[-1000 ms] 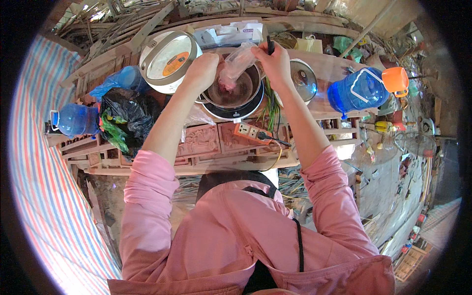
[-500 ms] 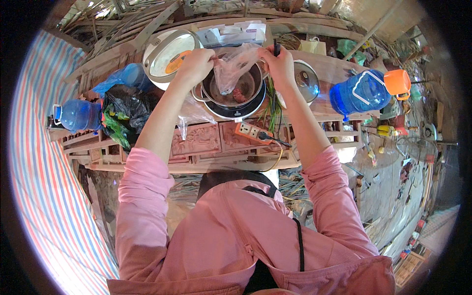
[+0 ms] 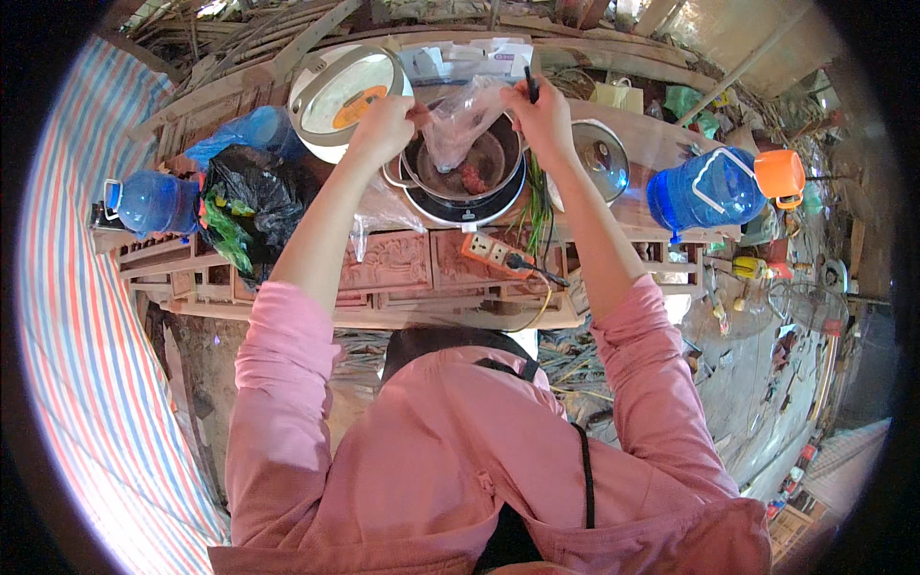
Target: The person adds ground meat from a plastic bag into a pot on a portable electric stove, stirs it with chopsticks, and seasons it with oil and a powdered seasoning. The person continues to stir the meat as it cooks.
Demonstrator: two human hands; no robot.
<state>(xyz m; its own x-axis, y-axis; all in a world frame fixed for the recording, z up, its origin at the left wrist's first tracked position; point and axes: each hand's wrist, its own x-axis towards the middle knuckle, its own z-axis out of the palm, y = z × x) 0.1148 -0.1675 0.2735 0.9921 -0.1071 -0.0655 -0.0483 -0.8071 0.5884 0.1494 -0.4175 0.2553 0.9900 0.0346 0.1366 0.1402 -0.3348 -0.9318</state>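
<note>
A limp, translucent plastic bag (image 3: 457,132), pinched by the left hand (image 3: 385,128) and right hand (image 3: 544,121), droops over a round metal pot (image 3: 509,153) holding a rough reddish lump (image 3: 472,179). The right also grips a slim black object (image 3: 532,86); keeping the bag low should limit spills. Right of the pot lies a glass lid (image 3: 600,161).

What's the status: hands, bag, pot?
Left hand and right hand gripping clear plastic bag over pot. Right also holds slim black object. Reddish lump in pot. Bag partly blocks view inside.
</note>
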